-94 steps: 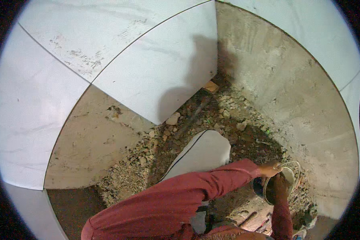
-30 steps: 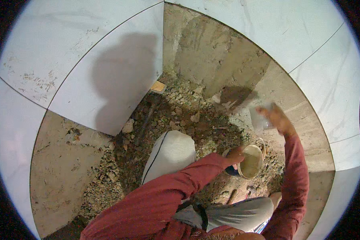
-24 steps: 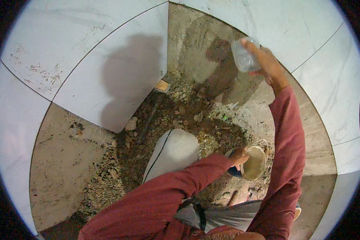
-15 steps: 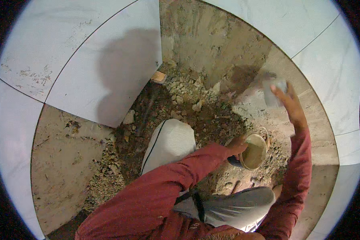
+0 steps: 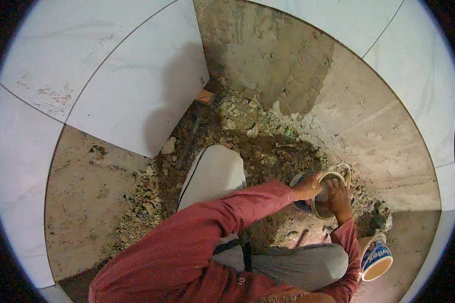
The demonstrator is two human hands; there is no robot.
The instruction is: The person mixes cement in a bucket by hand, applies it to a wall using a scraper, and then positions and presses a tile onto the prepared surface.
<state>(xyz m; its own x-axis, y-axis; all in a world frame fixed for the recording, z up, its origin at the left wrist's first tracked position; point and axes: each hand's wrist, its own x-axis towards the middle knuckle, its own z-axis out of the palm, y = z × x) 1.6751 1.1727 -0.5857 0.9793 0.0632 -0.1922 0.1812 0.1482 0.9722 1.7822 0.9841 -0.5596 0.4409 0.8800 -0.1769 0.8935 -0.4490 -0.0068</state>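
Observation:
My left hand (image 5: 308, 188) grips the rim of a small pale bucket (image 5: 320, 211) with a wire handle at the right. My right hand (image 5: 338, 201) is down inside that bucket, curled over a translucent cup (image 5: 324, 190), partly hidden by my fingers. Behind them, a damp, darker patch marks the grey mortar bed (image 5: 293, 76). Below the bucket, tools too small to make out lie in the dirt near my bent grey-trousered leg (image 5: 298, 267).
White marble-look tiles (image 5: 126, 86) surround the curved mortar area, one with a pointed corner over the pit. Broken rubble and soil (image 5: 258, 146) fill the middle around my pale knee (image 5: 212, 171). A second blue-and-white bucket (image 5: 376, 262) sits at lower right.
My right hand has come down from the mortar at upper right into the bucket with the cup. The mortar shows darker patches than 3.1 seconds ago. The second bucket now shows.

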